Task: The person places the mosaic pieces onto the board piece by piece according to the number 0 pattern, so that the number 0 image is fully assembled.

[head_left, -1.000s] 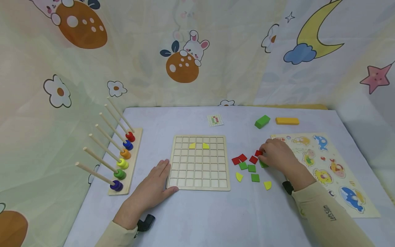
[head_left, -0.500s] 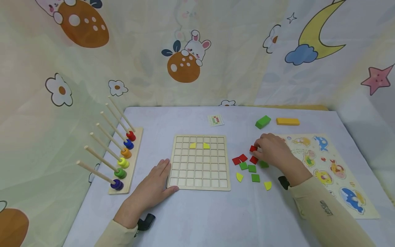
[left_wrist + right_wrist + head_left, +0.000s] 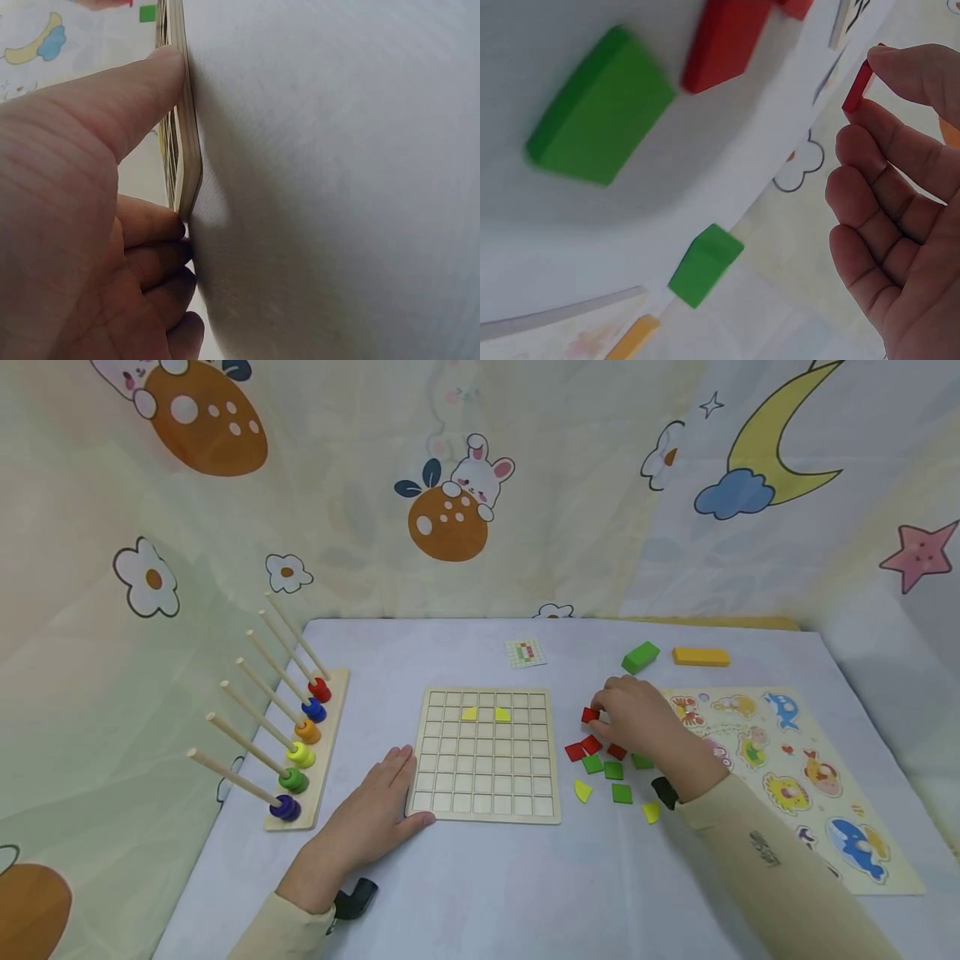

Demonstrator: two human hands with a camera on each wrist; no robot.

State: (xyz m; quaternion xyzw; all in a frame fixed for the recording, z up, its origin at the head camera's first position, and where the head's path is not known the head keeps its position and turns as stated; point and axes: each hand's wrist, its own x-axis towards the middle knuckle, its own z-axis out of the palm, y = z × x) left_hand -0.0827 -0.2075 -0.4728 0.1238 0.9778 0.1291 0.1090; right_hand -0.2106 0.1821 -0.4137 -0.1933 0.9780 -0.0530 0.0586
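Note:
My right hand [image 3: 647, 720] pinches a red square tile [image 3: 590, 715] between thumb and index finger, just right of the wooden grid board [image 3: 486, 768]. In the right wrist view, that tile [image 3: 859, 87] is seen edge-on, the other fingers loosely bent. Two yellow quarter-round tiles [image 3: 469, 714] lie in cells near the board's top. With fingers extended, my left hand [image 3: 373, 810] rests along the board's left side, its thumb at the near left corner. The left wrist view has the thumb [image 3: 142, 97] against the board's edge. Below my right hand lie loose red tiles [image 3: 575, 752], green tiles [image 3: 613, 770] and yellow tiles [image 3: 582, 791].
A peg rack [image 3: 322, 752] with coloured rings stands on the left. Behind the board lies a small pattern card [image 3: 526, 652]. At the back right are a green block [image 3: 641, 657] and a yellow block [image 3: 701, 657]; an animal puzzle board [image 3: 817, 810] lies on the right.
My right hand has drawn the red tile leftward, away from the loose tiles and nearer the grid board. My left hand has stayed at the board's edge.

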